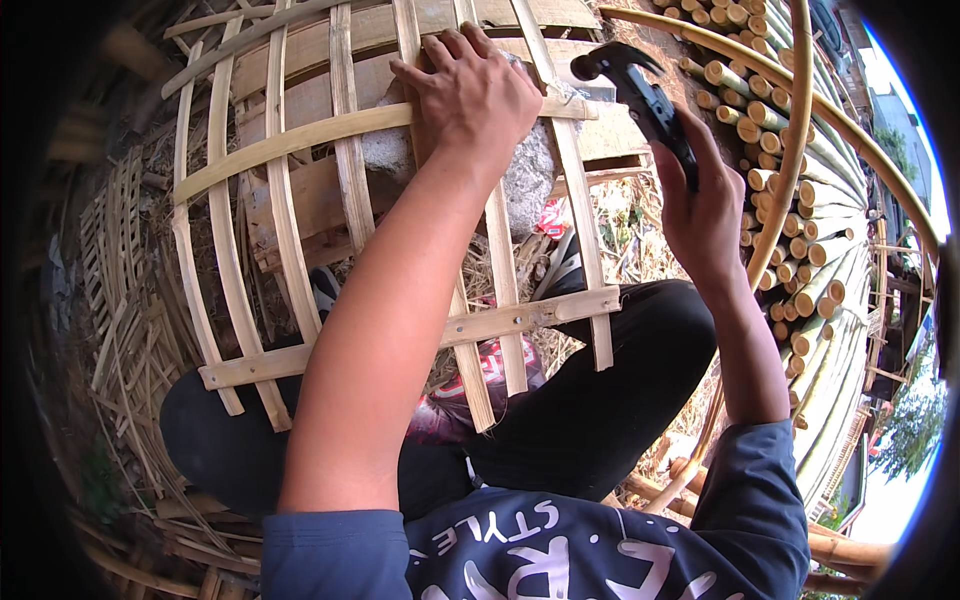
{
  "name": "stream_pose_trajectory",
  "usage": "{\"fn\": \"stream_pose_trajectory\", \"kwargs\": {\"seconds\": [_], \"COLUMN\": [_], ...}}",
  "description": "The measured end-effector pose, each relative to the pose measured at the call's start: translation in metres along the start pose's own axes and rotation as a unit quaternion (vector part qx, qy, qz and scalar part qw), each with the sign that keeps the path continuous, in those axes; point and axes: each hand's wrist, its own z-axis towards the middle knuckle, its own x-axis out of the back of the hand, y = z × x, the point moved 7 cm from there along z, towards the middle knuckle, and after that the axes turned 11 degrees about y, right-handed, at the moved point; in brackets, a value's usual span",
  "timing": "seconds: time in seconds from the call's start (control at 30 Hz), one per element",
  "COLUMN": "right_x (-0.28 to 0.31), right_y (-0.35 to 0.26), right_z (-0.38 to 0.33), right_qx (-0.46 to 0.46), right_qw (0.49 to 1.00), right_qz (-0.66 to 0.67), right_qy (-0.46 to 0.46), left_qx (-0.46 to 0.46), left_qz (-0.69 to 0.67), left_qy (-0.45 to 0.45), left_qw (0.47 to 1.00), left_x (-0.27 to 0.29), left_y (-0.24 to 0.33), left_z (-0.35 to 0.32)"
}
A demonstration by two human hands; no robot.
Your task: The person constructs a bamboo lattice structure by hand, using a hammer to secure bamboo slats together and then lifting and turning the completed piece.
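A lattice panel of split bamboo slats (342,130) lies across my lap and over a grey stone block (528,190). My left hand (478,95) rests spread on the panel, over a lengthwise slat and just above a curved cross slat (290,140). Its fingers reach toward the far side. To the right, my right hand (698,200) is wrapped round the handle of a black claw hammer (640,95). The hammer's head is raised by the panel's right edge, apart from the slats. A nearer cross slat (480,326) with small dark nail marks runs over my knees.
Wooden boards (300,200) and the stone lie beneath the panel. Cut bamboo poles (800,230) are stacked at the right, with a bent bamboo pole (797,120) curving in front of them. Another lattice (118,240) and loose strips (130,430) cover the ground at left.
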Motion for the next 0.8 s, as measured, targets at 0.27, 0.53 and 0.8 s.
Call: {"fn": "stream_pose_trajectory", "kwargs": {"seconds": [0.27,0.53,0.8], "right_x": [0.006,0.004,-0.008], "right_y": [0.004,0.006,0.002], "right_z": [0.008,0.012,0.014], "right_qx": [0.008,-0.038,-0.003], "right_qw": [0.997,0.992,0.998], "right_qz": [0.017,0.038,-0.051], "right_qy": [0.07,0.111,-0.032], "left_qx": [-0.003,0.002,-0.01], "left_qz": [-0.02,0.001,0.001], "left_qy": [0.01,0.023,-0.022], "left_qw": [1.0,1.0,1.0], "left_x": [-0.004,-0.007,0.001], "left_y": [-0.001,-0.001,-0.001], "left_z": [0.007,0.015,0.011]}}
